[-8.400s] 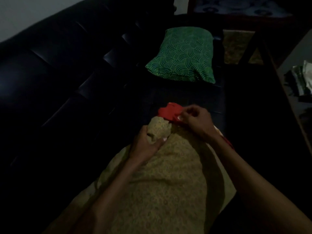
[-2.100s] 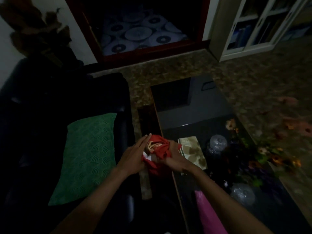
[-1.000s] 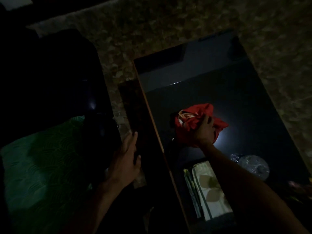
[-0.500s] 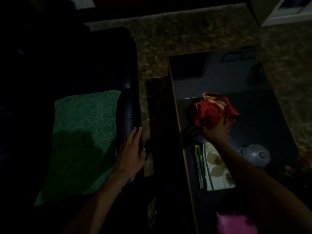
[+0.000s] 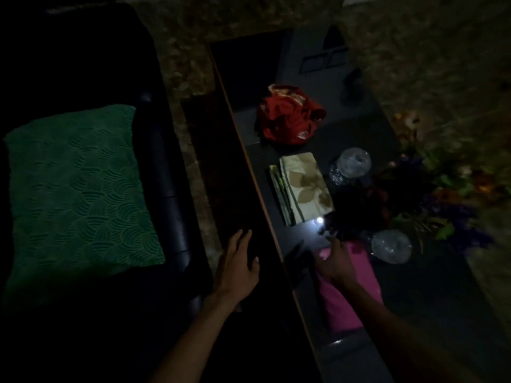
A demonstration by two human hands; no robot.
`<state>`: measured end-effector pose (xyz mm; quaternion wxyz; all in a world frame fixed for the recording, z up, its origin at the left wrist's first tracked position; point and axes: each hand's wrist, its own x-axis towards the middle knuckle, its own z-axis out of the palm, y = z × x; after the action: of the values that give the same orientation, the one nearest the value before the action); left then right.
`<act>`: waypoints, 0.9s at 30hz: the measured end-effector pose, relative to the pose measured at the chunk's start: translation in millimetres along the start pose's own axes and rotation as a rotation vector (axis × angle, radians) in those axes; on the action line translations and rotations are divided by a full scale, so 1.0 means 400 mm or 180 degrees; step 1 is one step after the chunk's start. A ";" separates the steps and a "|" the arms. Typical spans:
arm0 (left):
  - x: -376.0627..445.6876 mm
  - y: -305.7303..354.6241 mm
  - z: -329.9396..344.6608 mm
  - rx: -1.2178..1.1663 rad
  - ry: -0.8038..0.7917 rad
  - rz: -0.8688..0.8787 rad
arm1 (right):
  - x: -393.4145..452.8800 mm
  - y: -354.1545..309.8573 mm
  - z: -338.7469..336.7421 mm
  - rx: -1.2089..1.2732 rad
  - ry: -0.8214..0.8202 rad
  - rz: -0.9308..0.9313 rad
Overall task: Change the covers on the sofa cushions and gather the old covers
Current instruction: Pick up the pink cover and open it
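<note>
Left hand [image 5: 237, 268]: hung open over the dark gap between sofa and table, fingers spread and nearly straight, holding nothing.
Right hand [image 5: 336, 265]: lay on the pink cloth [image 5: 359, 283] near the table's near end; the light was too dim to tell whether the fingers gripped the cloth or only rested on it.
Red cover [image 5: 289, 116]: sat crumpled in a heap on the table [image 5: 431, 299], apart from both hands, just beyond the folded covers.
Folded covers [image 5: 302, 186]: a neat stack, cream with brown leaves on top, between the red heap and the pink cloth.
Green cushion [image 5: 74, 189]: lay flat on the black sofa [image 5: 163, 167], left of the left hand.
Glass pieces [image 5: 354, 163]: two clear rounded ones stood on the table beside dark flowers [image 5: 414, 200].
</note>
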<state>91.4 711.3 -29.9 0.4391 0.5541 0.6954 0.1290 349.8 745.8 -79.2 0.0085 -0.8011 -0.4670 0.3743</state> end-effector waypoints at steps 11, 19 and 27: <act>-0.087 -0.091 0.457 -0.0274 -0.0283 -0.0124 | 0.005 0.326 0.161 -0.1010 0.0040 -0.0471; -0.252 -0.032 0.555 -0.1357 0.0006 -0.0720 | -0.100 0.372 0.096 -0.0040 0.0418 -0.1306; -0.258 -0.048 0.584 -0.2841 -0.0111 -0.0704 | -0.281 0.394 0.210 0.0900 0.0232 -0.2606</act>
<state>255.0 541.6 -130.2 0.6576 0.2353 0.6192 0.3589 384.0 543.8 -130.3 0.2823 -0.5535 -0.6897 0.3718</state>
